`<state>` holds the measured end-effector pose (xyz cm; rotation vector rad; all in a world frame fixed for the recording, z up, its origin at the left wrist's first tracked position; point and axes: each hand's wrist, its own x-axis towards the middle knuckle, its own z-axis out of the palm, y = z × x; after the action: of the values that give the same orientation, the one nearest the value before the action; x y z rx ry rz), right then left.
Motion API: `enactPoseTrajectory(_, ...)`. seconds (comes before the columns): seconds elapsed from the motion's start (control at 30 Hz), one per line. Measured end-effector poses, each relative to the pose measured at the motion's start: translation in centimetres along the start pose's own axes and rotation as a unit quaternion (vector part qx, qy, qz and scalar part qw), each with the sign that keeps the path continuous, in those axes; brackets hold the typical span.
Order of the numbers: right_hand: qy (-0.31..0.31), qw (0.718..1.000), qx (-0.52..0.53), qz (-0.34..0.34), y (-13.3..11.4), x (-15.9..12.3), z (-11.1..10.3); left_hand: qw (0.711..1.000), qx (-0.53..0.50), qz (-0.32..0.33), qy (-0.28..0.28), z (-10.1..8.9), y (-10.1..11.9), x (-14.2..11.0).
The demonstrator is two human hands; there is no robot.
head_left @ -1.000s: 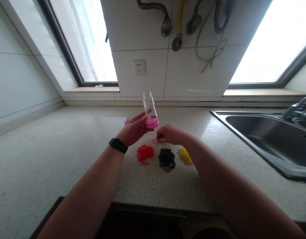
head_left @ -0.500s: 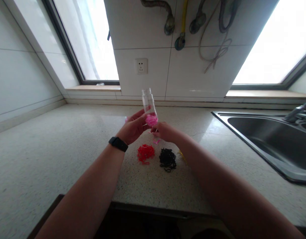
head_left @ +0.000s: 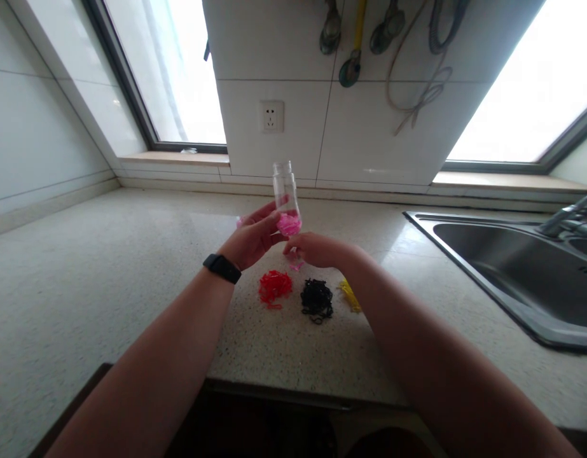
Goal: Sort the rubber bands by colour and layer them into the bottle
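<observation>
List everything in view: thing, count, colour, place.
Countertop: one, pale, foreground
Bottle: one, clear, centre
Pink pieces: many, pink, in bottle and on countertop
Pink item: one, pink, left of bottle
Red pile: one, red, countertop centre
Black pile: one, black, right of red
Yellow pile: one, yellow, right of black
Sink: one, steel, right
Faucet: one, metallic, right
Socket: one, white, upper centre
Windows: two, white, left and right
Yellow pipe: one, yellow, top
Pipe fittings: three, dark, top
Hose: one, grey, top
Cord: one, pale, below hose
Wristband: one, black, left-centre
Forearms: two, bare, lower half
Left grip: one, bare, around bottle
Right grip: one, bare, below bottle
</observation>
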<state>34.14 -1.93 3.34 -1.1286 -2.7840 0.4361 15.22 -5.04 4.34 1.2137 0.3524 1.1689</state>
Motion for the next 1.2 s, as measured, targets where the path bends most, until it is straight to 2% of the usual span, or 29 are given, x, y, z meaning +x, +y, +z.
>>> enactPoseTrajectory(0.17, -0.006, 0.998, 0.061, 0.033, -0.1, -1.2, -1.0, 1.000, 0.015, -0.005, 0.013, -0.1, -0.1, 0.0)
enactPoseTrajectory(0.37, 0.026, 0.999, 0.028, 0.039, 0.1, -2.6, -1.8, 1.000, 0.008, -0.007, 0.014, -0.2, -0.2, 0.0)
enactPoseTrajectory(0.6, -0.020, 0.998, -0.060, -0.020, -1.2, -1.4, -0.7, 1.000, 0.001, -0.004, 0.004, -0.3, -0.2, 0.0)
enactPoseTrajectory(0.7, -0.034, 0.997, -0.061, -0.031, -1.6, -1.0, -0.8, 1.000, 0.004, -0.006, 0.007, -0.2, -0.1, 0.1)
enactPoseTrajectory(0.9, -0.004, 0.999, -0.030, 0.025, -1.0, -0.8, -0.7, 1.000, 0.000, -0.008, 0.011, 0.0, 0.0, 0.0)
enactPoseTrajectory(1.1, 0.011, 0.999, -0.026, 0.016, -0.5, -0.5, -0.2, 1.000, -0.004, -0.010, 0.010, -0.3, -0.2, 0.1)
enactPoseTrajectory(1.2, 0.024, 1.000, 0.011, 0.017, 0.1, -0.6, -0.2, 1.000, -0.001, -0.010, 0.013, -0.4, -0.3, 0.1)
